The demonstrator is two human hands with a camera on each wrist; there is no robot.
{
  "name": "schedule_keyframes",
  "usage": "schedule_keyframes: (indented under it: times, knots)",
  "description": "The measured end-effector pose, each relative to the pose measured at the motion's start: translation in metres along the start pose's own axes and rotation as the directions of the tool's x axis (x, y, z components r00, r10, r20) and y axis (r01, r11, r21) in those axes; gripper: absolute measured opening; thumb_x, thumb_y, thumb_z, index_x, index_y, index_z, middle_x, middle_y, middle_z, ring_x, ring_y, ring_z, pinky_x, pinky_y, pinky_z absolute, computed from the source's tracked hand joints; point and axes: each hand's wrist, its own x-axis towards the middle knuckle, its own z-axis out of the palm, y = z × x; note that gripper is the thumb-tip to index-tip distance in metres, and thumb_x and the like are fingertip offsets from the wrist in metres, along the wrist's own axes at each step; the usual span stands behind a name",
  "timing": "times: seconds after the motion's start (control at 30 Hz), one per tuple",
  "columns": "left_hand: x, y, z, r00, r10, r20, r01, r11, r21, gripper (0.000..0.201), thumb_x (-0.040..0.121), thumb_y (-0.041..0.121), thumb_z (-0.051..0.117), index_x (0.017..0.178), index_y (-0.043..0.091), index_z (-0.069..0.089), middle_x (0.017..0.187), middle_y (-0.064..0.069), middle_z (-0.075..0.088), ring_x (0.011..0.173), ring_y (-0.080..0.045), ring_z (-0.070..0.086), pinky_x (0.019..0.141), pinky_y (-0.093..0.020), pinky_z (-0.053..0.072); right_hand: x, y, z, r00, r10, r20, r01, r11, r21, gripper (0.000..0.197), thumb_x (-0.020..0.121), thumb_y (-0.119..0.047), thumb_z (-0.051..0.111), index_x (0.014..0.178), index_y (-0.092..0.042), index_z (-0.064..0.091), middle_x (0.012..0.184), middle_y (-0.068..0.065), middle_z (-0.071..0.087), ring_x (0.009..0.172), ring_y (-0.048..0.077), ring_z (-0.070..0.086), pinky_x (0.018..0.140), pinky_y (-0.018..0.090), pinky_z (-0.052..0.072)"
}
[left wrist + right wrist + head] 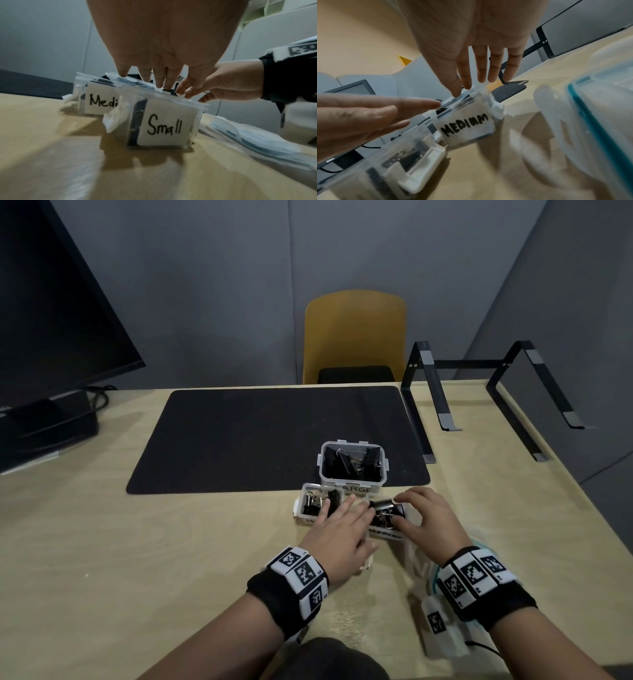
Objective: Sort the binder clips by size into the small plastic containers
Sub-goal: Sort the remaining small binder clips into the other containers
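Observation:
Clear tubs of black binder clips stand together at the mat's near edge. The Large tub (356, 488) is at the back, a Medium-labelled tub (298, 508) (96, 100) at the left and a second Medium tub (385, 534) (467, 125) at the right. The Small tub (168, 125) (412, 159) lies mostly hidden under my left hand (356, 522) (159, 40) (359, 115), whose straight fingers reach towards the right tub. My right hand (421, 508) (228, 83) (471, 33) hovers over that tub's clips (383, 508), fingers spread and fingertips at its rim.
A black mat (257, 440) covers the middle of the wooden desk. A monitor (51, 320) stands at the far left and a black laptop stand (479, 392) at the far right. Clear lids with a teal seal (428, 577) (599, 121) lie under my right wrist. A yellow chair (352, 337) is behind the desk.

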Motion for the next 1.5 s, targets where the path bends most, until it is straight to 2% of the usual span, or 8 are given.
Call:
schedule_keyframes:
  times: [0.17,0.37,0.57,0.77,0.93,1.2,1.37,1.5]
  knots:
    - [-0.010,-0.014,0.000,0.994,-0.091,-0.064,0.088,0.995,-0.050,0.060,0.099,0.046,0.031,0.151,0.026,0.011,0.159,0.010,0.003,0.146,-0.007,-0.009,0.119,-0.041,-0.009,-0.004,-0.009,0.000,0.997,-0.078,-0.027,0.078,0.997,0.021,0.022,0.078,-0.014,0.072,0.099,-0.019,0.071,0.106,0.002,0.058,0.100,0.016,0.046,0.088,0.020,0.028]
    - [-0.028,-0.029,0.004,0.977,-0.171,-0.127,0.155,0.979,-0.130,0.056,0.098,0.046,0.033,0.149,0.029,0.019,0.159,0.012,0.004,0.146,-0.006,-0.006,0.120,-0.040,-0.004,-0.002,-0.016,0.007,0.994,-0.094,0.060,0.095,0.995,-0.018,0.017,0.081,-0.024,0.069,0.097,-0.025,0.073,0.095,-0.006,0.053,0.098,0.016,0.044,0.086,0.024,0.032]
    - [-0.045,-0.040,0.013,0.967,-0.188,-0.174,0.158,0.972,-0.175,0.051,0.098,0.045,0.035,0.147,0.033,0.025,0.158,0.014,0.007,0.145,-0.003,-0.005,0.120,-0.036,-0.006,0.005,-0.020,0.010,0.987,-0.085,0.136,0.099,0.990,-0.100,0.013,0.084,-0.030,0.064,0.094,-0.029,0.073,0.086,-0.012,0.046,0.098,0.016,0.046,0.090,0.034,0.039]
    - [-0.055,-0.043,0.014,0.961,-0.209,-0.180,0.172,0.964,-0.201,0.054,0.096,0.048,0.038,0.146,0.034,0.025,0.158,0.013,0.006,0.145,-0.002,-0.006,0.120,-0.035,-0.007,0.012,-0.025,0.009,0.980,-0.028,0.198,0.064,0.982,-0.178,0.016,0.087,-0.033,0.059,0.095,-0.032,0.072,0.086,-0.010,0.044,0.100,0.016,0.048,0.088,0.032,0.038]
    - [-0.057,-0.046,0.015,0.966,-0.209,-0.154,0.177,0.964,-0.198,0.057,0.094,0.053,0.039,0.146,0.034,0.025,0.158,0.013,0.003,0.145,-0.003,-0.007,0.120,-0.036,-0.007,0.008,-0.027,0.010,0.990,-0.029,0.136,0.049,0.988,-0.144,0.013,0.086,-0.027,0.058,0.091,-0.028,0.070,0.084,-0.011,0.048,0.098,0.018,0.051,0.086,0.033,0.040]
    - [-0.053,-0.050,0.015,0.943,-0.243,-0.226,0.185,0.951,-0.249,0.053,0.097,0.049,0.034,0.146,0.030,0.027,0.157,0.010,0.013,0.146,-0.006,0.001,0.119,-0.031,-0.003,0.002,-0.037,0.008,0.996,-0.082,0.023,0.083,0.996,-0.032,0.016,0.083,-0.023,0.063,0.099,-0.023,0.066,0.098,-0.006,0.054,0.100,0.018,0.050,0.091,0.037,0.041]
    - [-0.046,-0.061,0.003,0.881,-0.364,-0.302,0.227,0.886,-0.405,0.045,0.097,0.032,0.044,0.141,0.024,0.038,0.152,0.006,0.026,0.141,-0.010,0.021,0.117,-0.028,0.017,0.005,-0.037,0.002,0.998,-0.057,-0.023,0.058,0.998,0.024,0.021,0.085,-0.014,0.060,0.104,-0.020,0.065,0.108,-0.003,0.054,0.105,0.018,0.047,0.097,0.032,0.037]
    - [-0.034,-0.076,-0.008,0.897,-0.380,-0.228,0.257,0.866,-0.429,0.057,0.092,0.019,0.053,0.145,0.024,0.032,0.153,0.006,0.025,0.141,-0.010,0.024,0.117,-0.028,0.020,0.005,-0.033,0.000,1.000,-0.024,-0.011,0.025,0.999,0.021,0.025,0.086,-0.007,0.055,0.107,-0.016,0.064,0.113,0.002,0.055,0.110,0.020,0.047,0.097,0.027,0.033]
